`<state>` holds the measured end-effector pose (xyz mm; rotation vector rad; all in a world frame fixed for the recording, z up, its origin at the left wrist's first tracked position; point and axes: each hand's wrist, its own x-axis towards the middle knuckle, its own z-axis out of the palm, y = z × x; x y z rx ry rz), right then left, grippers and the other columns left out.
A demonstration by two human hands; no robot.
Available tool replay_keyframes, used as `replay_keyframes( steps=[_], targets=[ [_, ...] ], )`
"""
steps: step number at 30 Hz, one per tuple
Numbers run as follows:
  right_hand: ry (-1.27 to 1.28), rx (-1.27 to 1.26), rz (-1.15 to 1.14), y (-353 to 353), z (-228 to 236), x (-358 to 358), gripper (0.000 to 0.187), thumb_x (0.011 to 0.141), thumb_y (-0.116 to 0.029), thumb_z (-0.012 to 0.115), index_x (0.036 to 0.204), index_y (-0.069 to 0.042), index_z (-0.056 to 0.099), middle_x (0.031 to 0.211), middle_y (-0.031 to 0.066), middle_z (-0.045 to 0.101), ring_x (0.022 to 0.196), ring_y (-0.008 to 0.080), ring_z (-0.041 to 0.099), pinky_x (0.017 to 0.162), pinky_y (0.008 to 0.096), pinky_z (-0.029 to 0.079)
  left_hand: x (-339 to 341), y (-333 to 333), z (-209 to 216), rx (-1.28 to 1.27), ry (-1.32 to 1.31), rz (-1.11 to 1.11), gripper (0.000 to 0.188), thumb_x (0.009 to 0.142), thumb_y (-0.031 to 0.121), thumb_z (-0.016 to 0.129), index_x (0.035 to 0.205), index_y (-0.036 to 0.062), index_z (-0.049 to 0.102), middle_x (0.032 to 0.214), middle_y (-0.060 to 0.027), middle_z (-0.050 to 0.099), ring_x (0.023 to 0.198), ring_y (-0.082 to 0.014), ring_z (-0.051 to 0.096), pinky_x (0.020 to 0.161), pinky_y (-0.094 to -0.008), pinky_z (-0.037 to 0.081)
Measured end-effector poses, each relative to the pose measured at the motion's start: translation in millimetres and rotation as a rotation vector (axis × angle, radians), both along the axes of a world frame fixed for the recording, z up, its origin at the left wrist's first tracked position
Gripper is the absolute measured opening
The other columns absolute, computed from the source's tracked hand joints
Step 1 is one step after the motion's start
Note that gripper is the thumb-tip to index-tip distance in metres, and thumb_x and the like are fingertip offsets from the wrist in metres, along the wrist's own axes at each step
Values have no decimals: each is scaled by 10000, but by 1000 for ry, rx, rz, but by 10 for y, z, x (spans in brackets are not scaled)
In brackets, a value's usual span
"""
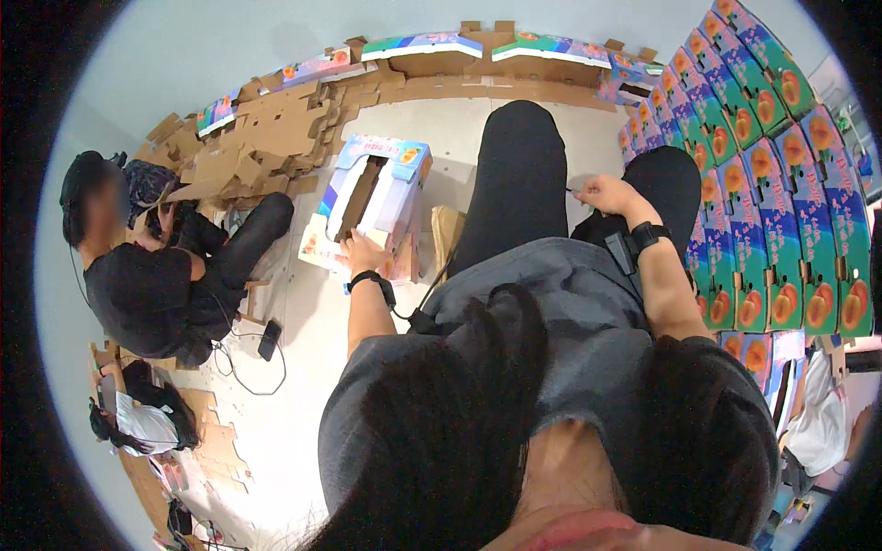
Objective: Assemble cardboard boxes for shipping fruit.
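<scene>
A cardboard fruit box (401,188), printed blue, pink and white, lies on the floor ahead and to the left. A long slot runs along its top, bordered by a white panel. My left hand (365,250) is at its near end, with the fingers curled over the cardboard edge. Over my right thigh, my right hand (609,196) is closed in a pinch. A small thin grey thing (574,193) pokes out from its fingertips, too small to identify. Beneath the box, more printed cardboard (401,267) shows.
Printed fruit boxes (763,211) form a tall stack close on my right. Flattened brown cardboard (276,129) piles along the far wall. A seated person (152,275) handles cardboard at left; another person (152,413) is behind. A black phone-like device (269,339) and cable lie on the floor.
</scene>
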<state>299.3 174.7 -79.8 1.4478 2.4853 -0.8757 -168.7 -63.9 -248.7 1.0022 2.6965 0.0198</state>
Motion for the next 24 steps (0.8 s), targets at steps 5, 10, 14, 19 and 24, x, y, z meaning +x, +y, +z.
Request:
replay_keyframes(
  steps=[5,10,14,19,24],
  targets=[
    [134,11,0,-2,-7,41,315,867,-374,686,880,-61,715,712,113,676,570,208,627,582,382,493,48,51,389,192,8,-57,1043,624,529,805,1464,82,379,1353,-212,508,1363,-364,375,1175,-596,83],
    [131,-22,-79,-65,22,10,295,867,-340,694,893,-45,694,701,121,674,554,210,626,554,377,492,-19,200,608,468,17,-60,1011,597,458,794,1461,113,399,1341,-221,531,1332,-340,425,1167,-552,143],
    [157,-12,-43,-40,3,18,286,874,-324,685,907,-40,689,678,123,667,528,217,624,528,374,489,-38,327,624,538,-101,15,1081,580,445,834,1484,91,360,1281,-226,595,1265,-363,507,1130,-498,255],
    [214,7,-46,-57,38,-57,258,873,-316,676,909,-61,696,686,123,668,535,224,627,538,373,492,-5,502,345,1088,-514,87,1012,554,318,909,1386,-4,431,1244,-221,619,1166,-343,597,1007,-386,449],
    [314,247,14,-146,235,-59,263,854,-303,686,1002,-86,693,676,113,639,595,232,618,600,356,503,517,696,1065,1148,-165,-119,856,589,328,896,1283,35,489,1213,-162,573,1187,-351,507,1042,-479,347]
  ],
)
